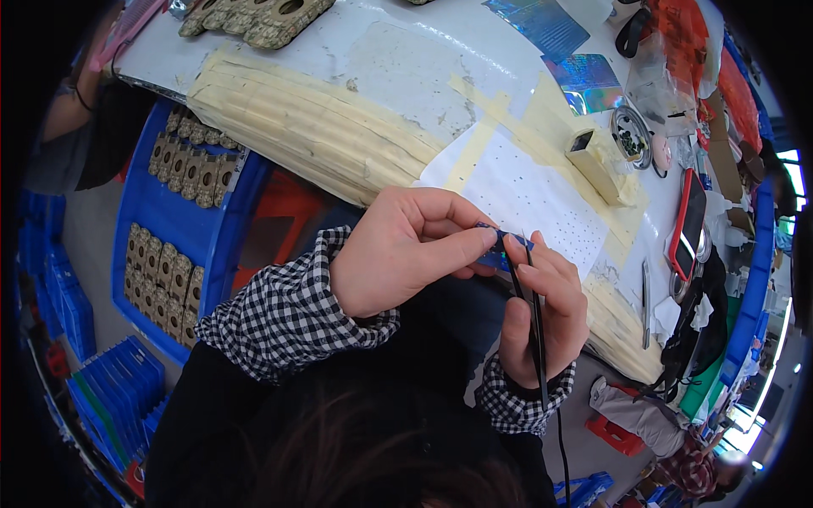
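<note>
Both hands meet just in front of the table edge (339,144), which is wrapped in thick layers of cream tape. The left hand (405,250) pinches a small blue piece (494,245) between thumb and forefinger, the other fingers curled in above it. The right hand (542,305) is closed around black tweezers (535,322), whose tips point up and touch the blue piece; the thumb and forefinger press the tweezers near their upper end. The blue piece sits between the two hands, held over the near edge of a white sheet of paper (533,199) dotted with tiny specks that lies on the table. Beyond the paper, farther along the table, stands a small tape-covered box (597,161), and past that a round dish (631,135) of dark bits. A red-edged phone (688,222) lies to the right of the paper. Left of the table edge, below it, a blue crate (161,212) holds rows of patterned brownish cards (190,165). Both sleeves are black-and-white check.
</note>
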### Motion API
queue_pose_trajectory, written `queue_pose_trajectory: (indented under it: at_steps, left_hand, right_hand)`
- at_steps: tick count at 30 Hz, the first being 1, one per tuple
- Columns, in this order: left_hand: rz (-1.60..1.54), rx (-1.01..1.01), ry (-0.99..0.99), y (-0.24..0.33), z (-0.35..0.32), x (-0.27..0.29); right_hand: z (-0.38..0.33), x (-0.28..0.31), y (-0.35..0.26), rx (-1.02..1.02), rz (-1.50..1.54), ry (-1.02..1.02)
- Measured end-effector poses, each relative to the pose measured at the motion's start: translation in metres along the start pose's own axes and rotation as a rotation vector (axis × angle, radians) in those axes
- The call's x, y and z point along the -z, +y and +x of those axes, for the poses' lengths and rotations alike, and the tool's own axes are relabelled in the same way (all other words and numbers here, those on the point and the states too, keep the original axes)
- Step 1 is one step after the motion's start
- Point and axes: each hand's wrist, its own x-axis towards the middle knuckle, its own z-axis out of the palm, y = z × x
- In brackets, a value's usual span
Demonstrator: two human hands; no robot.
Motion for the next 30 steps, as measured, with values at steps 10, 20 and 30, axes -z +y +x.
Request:
queue_pose_trajectory:
  at_steps: [10,20,30]
  left_hand:
    - [-0.051,-0.019,0.021,0.0,-0.001,-0.001]
    - [-0.031,-0.05,0.008,-0.003,0.0,-0.001]
    - [-0.016,-0.055,0.029,-0.005,-0.001,-0.001]
  right_hand:
    - [0.0,-0.004,0.0,-0.024,0.021,0.026]
    - [0.002,-0.003,-0.005,-0.036,-0.021,0.044]
    - [0.005,-0.001,-0.008,-0.061,-0.028,0.05]
